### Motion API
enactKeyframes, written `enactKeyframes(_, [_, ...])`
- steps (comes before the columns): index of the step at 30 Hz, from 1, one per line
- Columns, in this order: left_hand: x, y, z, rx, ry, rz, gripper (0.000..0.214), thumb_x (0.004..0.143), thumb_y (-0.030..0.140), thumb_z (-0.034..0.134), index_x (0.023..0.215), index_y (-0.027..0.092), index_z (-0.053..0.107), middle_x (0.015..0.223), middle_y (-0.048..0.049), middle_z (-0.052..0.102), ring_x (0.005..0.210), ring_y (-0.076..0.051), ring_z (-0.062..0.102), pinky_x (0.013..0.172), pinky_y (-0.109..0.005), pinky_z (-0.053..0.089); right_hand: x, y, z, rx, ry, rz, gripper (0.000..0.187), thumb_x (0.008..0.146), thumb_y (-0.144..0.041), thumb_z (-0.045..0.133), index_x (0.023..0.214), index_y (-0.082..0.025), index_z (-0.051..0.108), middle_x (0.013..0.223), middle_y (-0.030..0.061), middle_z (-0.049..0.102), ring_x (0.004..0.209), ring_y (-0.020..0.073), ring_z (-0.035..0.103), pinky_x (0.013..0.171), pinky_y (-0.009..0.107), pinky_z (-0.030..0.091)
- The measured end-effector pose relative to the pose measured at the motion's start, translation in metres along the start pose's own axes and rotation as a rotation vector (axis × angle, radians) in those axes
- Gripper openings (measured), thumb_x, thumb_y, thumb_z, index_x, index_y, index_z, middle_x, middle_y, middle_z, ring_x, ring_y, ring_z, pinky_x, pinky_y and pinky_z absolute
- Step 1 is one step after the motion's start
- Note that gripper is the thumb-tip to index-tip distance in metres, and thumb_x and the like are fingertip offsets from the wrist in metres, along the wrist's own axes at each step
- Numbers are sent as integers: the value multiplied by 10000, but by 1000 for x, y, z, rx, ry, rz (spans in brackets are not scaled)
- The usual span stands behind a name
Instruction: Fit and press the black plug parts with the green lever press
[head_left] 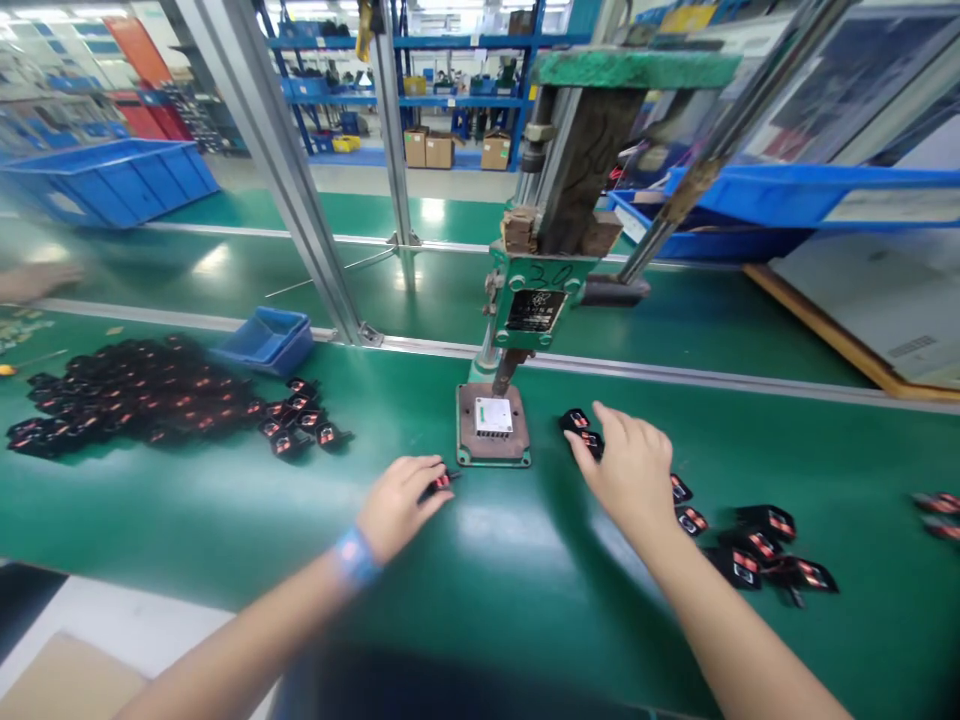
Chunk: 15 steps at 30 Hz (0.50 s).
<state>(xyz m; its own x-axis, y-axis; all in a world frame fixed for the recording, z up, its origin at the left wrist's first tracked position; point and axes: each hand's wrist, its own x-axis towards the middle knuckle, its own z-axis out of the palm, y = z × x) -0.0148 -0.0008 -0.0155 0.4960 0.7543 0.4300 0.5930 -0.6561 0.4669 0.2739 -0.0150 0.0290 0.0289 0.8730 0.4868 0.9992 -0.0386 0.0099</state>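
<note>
My left hand [401,505], with a blue band on the wrist, pinches a small black part with red-orange markings [441,482] just left of the press base. On the right, my right hand [630,465] has its thumb and forefinger apart around two similar black parts [589,440] lying on the green bench; whether the fingertips touch them is unclear. Between my hands stands a green hand press [536,295]. A white block with a row of dark slots along its front [493,416] sits on the press's base plate [493,457], under the ram.
A big heap of black parts [142,390] lies left, beside a small blue bin [270,340]. More parts [757,545] are scattered right. Metal frame posts [285,190] rise behind the bench edge. Another person's hand [37,283] shows at far left. Blue crates [112,180] stand beyond.
</note>
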Motion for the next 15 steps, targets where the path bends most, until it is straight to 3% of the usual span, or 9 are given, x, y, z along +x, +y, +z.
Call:
enactKeyframes(2, [-6, -21, -20, 134, 27, -44, 286, 751, 324, 577, 1000, 184, 563, 984, -81, 627, 904, -200, 565, 807, -377, 476, 17, 6, 9, -144, -82, 48, 594, 787, -450, 491, 1212, -47, 396, 921, 152, 564, 889, 272, 466, 839, 400, 295])
enactKeyframes(4, [-9, -36, -37, 278, 116, -109, 364, 717, 352, 610, 1023, 165, 547, 1055, -109, 595, 977, -243, 529, 852, -424, 440, 26, 6, 15, -203, -192, 28, 598, 777, -398, 511, 1231, -35, 373, 795, 123, 581, 836, 254, 477, 875, 409, 261])
enactKeyframes(6, [-9, -37, -46, 374, 243, -160, 430, 680, 371, 642, 1035, 155, 536, 1153, -138, 527, 1079, -290, 455, 914, -476, 376, 25, -2, 14, -200, -263, -17, 536, 761, -314, 522, 1214, -56, 400, 731, 88, 580, 809, 235, 480, 917, 419, 225])
enactKeyframes(8, [-9, -22, -43, 340, 262, -158, 433, 680, 366, 642, 1050, 173, 528, 1165, -129, 506, 1102, -287, 428, 938, -481, 345, 13, -19, 6, -160, -279, -69, 492, 748, -273, 521, 1189, -75, 430, 718, 70, 573, 811, 226, 476, 950, 431, 198])
enactKeyframes(10, [-8, 4, -27, 168, 88, -135, 474, 703, 368, 618, 1125, 198, 483, 1096, -101, 536, 1038, -241, 469, 907, -427, 388, -7, -41, -8, -96, -274, -135, 474, 751, -267, 511, 1182, -83, 440, 714, 66, 559, 810, 221, 472, 973, 444, 183])
enactKeyframes(12, [-4, 29, -5, -51, -154, -132, 652, 678, 414, 629, 1237, 188, 381, 1089, -102, 529, 1002, -223, 480, 870, -379, 426, -30, -63, -20, -13, -267, -202, 475, 765, -253, 493, 1202, -83, 417, 728, 66, 552, 820, 217, 470, 989, 456, 171])
enactKeyframes(15, [2, 52, 24, -250, -336, -113, 671, 648, 343, 662, 1238, 167, 394, 1074, -97, 526, 965, -211, 488, 865, -347, 427, -56, -85, -29, 134, -272, -270, 527, 780, -246, 499, 1255, -79, 341, 753, 58, 553, 823, 202, 478, 990, 468, 182])
